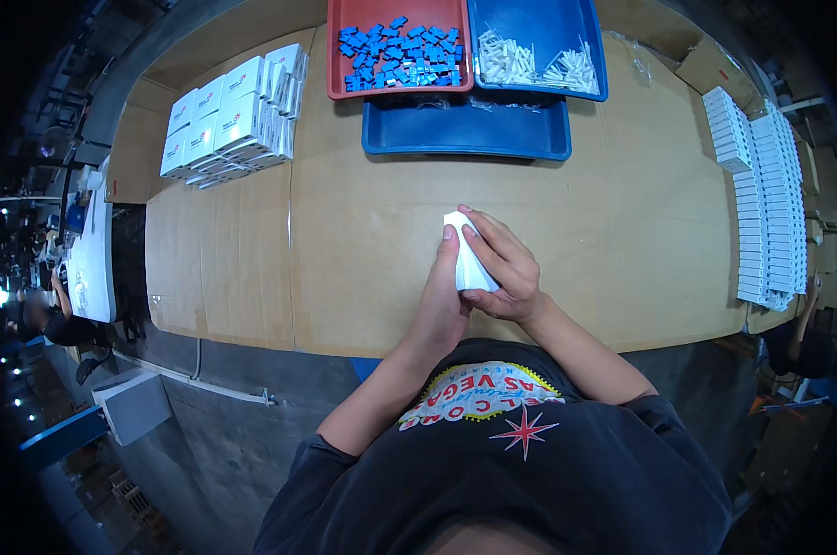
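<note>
Close to my body, above the cardboard-covered table's front part, I hold a small white box [473, 263] between both hands. My left hand [443, 298] is closed along its left side, with the thumb near the top end. The fingers of my right hand [509, 266] wrap over its right side, and the right thumb presses at the lower end. The box is tilted, and its underside and part of its sides are hidden by my hands. Whether its flaps are closed I cannot tell.
Past my hands stand a red tray [333, 55] of blue plastic parts, a blue tray [599, 46] of white slender pieces and another blue tray [465, 149]. White boxes [217, 125] are stacked at left; long rows of white boxes [753, 213] line the right edge. People work at both sides.
</note>
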### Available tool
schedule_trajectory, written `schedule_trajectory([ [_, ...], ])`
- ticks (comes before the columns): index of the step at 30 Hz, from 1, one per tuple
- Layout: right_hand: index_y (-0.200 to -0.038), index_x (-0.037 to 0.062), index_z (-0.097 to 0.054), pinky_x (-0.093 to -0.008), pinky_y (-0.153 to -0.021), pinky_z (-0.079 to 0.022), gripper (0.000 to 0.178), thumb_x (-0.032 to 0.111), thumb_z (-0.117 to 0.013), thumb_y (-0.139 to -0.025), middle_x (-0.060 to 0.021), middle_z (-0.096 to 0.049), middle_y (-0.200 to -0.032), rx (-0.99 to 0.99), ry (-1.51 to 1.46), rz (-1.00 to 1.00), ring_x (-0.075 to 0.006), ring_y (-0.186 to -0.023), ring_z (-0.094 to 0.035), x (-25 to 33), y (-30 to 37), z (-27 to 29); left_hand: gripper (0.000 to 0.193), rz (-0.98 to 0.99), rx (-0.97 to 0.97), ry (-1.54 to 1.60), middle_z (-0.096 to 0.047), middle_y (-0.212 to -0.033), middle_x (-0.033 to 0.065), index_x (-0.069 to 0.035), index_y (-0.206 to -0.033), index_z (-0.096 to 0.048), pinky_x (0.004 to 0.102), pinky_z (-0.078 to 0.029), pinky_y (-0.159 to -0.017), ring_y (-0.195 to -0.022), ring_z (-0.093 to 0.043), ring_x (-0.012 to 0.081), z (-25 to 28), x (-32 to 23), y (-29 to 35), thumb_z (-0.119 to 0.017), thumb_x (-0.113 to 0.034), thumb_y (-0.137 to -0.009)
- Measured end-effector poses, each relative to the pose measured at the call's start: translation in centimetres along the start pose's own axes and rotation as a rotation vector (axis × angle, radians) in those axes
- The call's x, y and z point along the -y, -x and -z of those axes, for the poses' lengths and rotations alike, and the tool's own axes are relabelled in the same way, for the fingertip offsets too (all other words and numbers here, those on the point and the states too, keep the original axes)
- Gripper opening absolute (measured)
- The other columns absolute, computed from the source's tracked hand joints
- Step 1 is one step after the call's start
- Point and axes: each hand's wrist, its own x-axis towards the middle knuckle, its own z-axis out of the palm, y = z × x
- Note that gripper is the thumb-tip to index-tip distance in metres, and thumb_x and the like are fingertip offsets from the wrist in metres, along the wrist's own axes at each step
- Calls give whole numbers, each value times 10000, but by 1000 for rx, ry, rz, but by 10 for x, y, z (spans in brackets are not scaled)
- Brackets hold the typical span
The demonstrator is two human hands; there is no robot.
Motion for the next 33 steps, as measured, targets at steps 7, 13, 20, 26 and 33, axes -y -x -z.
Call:
schedule_trajectory([
  [7,-1379,-72,-602,-485,-1072,-505,722,479,-737,-933,-309,-580,-1436,74,-119,-147,-469,-1286,-613,4,1,-3,599,28,-67,21,-644,-1234,64,-116,-1436,-478,323,-593,-884,-1106,-685,171,12,3,-3,-372,-603,-1104],
  [13,-1404,-44,-584,-490,-1104,-480,704,455,-747,-934,-291,-542,-1491,101,-137,-158,-465,-1336,-576,3,-1,3,626,-13,-57,10,-651,-1228,66,-114,-1427,-493,329,-585,-903,-1107,-686,177,2,3,1,-349,-627,-1100],
  [20,-1414,-49,-570,-494,-1101,-482,716,482,-712,-955,-293,-538,-1492,86,-163,-129,-470,-1337,-574,4,-1,3,595,-34,-32,-39,-636,-1255,58,-105,-1435,-488,312,-554,-948,-1133,-662,161,-3,-1,5,-341,-587,-1119],
  [26,-1354,-118,-596,-497,-1039,-532,729,524,-618,-1010,-335,-603,-1382,-7,-55,-29,-493,-1236,-639,3,2,-4,550,-102,-25,-8,-624,-1262,55,-96,-1437,-481,308,-552,-930,-1123,-655,143,1,12,4,-334,-534,-1138],
  [33,-1335,-153,-598,-513,-1022,-543,712,501,-542,-1059,-363,-614,-1347,-1,-14,8,-508,-1208,-654,5,4,-4,543,-107,-52,15,-636,-1208,45,-90,-1419,-487,292,-548,-918,-1095,-658,125,4,18,2,-333,-529,-1139],
])
